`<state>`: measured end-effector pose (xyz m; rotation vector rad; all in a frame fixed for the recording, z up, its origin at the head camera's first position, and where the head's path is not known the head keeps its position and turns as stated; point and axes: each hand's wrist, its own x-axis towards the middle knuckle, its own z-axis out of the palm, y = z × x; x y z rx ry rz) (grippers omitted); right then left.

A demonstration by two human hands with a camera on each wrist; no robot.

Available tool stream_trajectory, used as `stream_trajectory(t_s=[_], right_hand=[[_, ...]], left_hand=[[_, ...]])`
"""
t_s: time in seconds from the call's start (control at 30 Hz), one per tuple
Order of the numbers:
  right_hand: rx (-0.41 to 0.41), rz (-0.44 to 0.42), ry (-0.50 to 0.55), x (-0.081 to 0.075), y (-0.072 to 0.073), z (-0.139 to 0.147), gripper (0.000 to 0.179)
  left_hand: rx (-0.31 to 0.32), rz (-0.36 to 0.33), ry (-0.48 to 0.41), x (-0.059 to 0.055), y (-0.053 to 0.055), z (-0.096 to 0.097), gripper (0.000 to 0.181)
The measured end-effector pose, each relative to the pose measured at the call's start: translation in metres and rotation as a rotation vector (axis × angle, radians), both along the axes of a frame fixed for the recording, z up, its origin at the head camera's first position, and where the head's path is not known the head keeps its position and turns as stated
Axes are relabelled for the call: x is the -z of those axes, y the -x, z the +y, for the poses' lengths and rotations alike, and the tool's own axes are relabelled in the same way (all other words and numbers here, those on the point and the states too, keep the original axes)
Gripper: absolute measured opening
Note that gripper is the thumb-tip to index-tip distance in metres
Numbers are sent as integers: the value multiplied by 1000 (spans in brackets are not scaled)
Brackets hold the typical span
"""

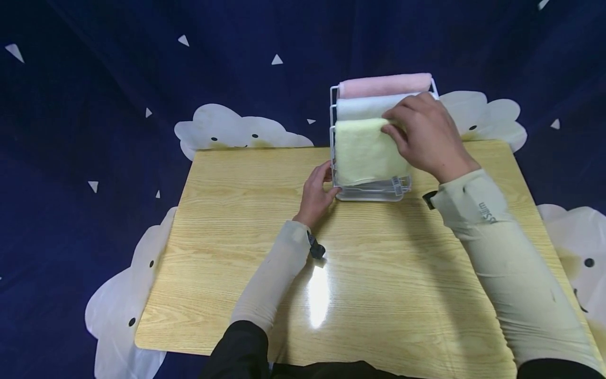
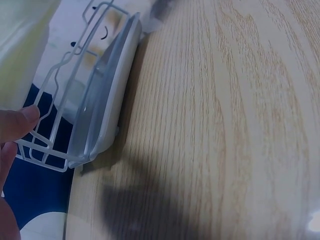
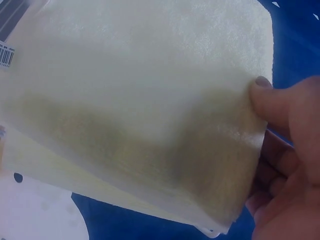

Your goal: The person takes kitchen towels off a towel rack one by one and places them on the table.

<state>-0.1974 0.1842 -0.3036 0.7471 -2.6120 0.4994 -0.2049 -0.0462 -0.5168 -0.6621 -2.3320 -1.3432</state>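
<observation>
A white wire rack [image 1: 333, 142] with a tray base stands at the back of the table. Over its lowest rung hangs a folded pale yellow towel [image 1: 366, 155]. My right hand [image 1: 428, 134] pinches that towel along its top edge, towards the right corner; in the right wrist view the thumb [image 3: 280, 102] presses on the cloth, with the other fingers behind it. On the rack's left side, low down, my left hand [image 1: 314, 195] grips the wire frame. The left wrist view shows a fingertip [image 2: 30, 114] against the wires, beside the tray [image 2: 115, 95].
Behind the yellow towel hang a white towel [image 1: 362, 108] and a pink towel [image 1: 385, 85] on higher rungs. A barcode label [image 1: 396, 184] shows at the rack's lower right. The wooden table [image 1: 236, 237] spreads out in front, with a dark blue curtain [image 1: 236, 68] behind.
</observation>
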Motion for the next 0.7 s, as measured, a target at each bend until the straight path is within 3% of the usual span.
stream_trajectory(t_s=[0.7], right_hand=[[-17, -12, 42, -5, 5, 0, 17]], left_hand=[[-11, 2, 17, 0, -1, 1, 71]])
